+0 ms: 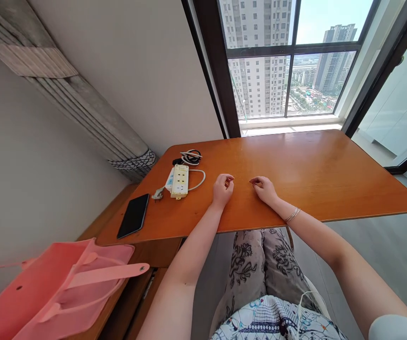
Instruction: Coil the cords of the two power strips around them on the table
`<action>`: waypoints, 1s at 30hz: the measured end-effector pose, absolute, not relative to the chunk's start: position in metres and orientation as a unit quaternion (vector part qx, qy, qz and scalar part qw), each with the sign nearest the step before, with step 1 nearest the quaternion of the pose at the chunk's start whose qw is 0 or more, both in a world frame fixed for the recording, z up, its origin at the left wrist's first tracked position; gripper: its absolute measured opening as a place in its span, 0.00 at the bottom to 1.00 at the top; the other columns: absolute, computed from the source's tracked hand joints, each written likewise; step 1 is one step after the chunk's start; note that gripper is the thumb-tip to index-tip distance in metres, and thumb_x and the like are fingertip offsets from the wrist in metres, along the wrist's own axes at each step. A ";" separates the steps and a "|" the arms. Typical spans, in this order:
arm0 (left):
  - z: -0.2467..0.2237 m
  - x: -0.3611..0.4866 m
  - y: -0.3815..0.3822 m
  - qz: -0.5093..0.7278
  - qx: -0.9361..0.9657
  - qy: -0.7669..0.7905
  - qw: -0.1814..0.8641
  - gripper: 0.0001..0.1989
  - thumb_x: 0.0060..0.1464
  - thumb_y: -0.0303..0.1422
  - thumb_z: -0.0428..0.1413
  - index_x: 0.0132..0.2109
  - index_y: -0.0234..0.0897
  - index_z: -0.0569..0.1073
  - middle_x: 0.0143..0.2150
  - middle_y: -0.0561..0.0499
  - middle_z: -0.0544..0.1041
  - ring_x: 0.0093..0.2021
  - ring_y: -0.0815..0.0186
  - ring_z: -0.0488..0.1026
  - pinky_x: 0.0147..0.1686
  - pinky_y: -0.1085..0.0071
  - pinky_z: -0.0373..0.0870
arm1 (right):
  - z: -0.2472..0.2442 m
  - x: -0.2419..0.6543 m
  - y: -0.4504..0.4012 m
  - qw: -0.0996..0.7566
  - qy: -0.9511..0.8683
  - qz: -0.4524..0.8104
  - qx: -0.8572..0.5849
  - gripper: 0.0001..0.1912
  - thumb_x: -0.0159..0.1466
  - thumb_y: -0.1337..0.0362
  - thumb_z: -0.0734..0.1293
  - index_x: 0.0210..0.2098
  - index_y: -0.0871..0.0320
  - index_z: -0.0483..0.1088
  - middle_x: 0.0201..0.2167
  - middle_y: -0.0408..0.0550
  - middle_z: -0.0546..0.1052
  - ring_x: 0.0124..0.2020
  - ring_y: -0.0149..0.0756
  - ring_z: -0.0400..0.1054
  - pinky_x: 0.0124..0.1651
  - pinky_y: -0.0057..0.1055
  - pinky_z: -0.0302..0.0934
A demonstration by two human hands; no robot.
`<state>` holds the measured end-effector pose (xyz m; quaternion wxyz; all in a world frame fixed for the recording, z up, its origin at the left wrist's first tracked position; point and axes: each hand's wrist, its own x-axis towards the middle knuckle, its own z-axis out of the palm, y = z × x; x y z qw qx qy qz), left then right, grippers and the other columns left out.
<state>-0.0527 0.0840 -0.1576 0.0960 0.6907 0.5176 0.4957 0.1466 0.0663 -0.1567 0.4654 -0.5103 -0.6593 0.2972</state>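
My left hand [223, 190] rests on the wooden table [295, 165], its fingers curled in loosely with nothing seen in them. Across a small gap, my right hand [264, 190] lies on the same tabletop, also curled and holding nothing visible. Left of my left hand is a white power strip [180, 181] with its sockets facing up. Its white cord [203, 178] loops toward that hand without touching it. A white plug [158, 193] lies beside the strip. Behind it sits a coil of black and white cable [191, 157].
A black tablet or phone [133, 216] lies near the table's left edge. At lower left, an open pink bag [79, 283] with straps rests on a wooden surface. A window [291, 52] stands beyond the far edge, and a grey curtain [93, 118] hangs at left.
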 end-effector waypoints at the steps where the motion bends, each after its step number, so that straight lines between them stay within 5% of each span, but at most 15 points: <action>1: -0.157 -0.054 0.083 0.497 0.690 0.518 0.095 0.06 0.53 0.27 0.51 0.36 0.39 0.72 0.38 0.47 0.76 0.36 0.64 0.74 0.32 0.69 0.73 | -0.157 0.144 0.065 0.461 -0.661 0.296 -0.513 0.11 0.59 0.71 0.64 0.35 0.52 0.77 0.41 0.45 0.81 0.48 0.41 0.72 0.57 0.41 0.63; 12: -0.152 -0.067 0.074 0.505 0.684 0.522 0.070 0.05 0.51 0.30 0.52 0.33 0.40 0.73 0.32 0.50 0.75 0.31 0.66 0.72 0.30 0.69 0.71 | -0.146 0.133 0.054 0.399 -0.665 0.311 -0.550 0.14 0.58 0.72 0.63 0.36 0.50 0.76 0.42 0.42 0.81 0.51 0.42 0.71 0.62 0.47 0.54; 23: -0.148 -0.070 0.069 0.509 0.673 0.531 0.077 0.04 0.49 0.31 0.52 0.31 0.41 0.73 0.29 0.51 0.75 0.27 0.67 0.69 0.26 0.70 0.68 | -0.147 0.123 0.041 0.393 -0.671 0.356 -0.519 0.11 0.58 0.70 0.64 0.33 0.48 0.76 0.40 0.40 0.82 0.50 0.42 0.73 0.62 0.47 0.55; 30: -0.147 -0.069 0.069 0.508 0.682 0.518 0.098 0.05 0.49 0.30 0.52 0.31 0.41 0.73 0.29 0.52 0.75 0.27 0.67 0.69 0.27 0.70 0.69 | -0.151 0.147 0.068 0.471 -0.600 0.460 -0.454 0.07 0.56 0.67 0.65 0.32 0.55 0.75 0.37 0.44 0.81 0.42 0.37 0.75 0.49 0.34 0.67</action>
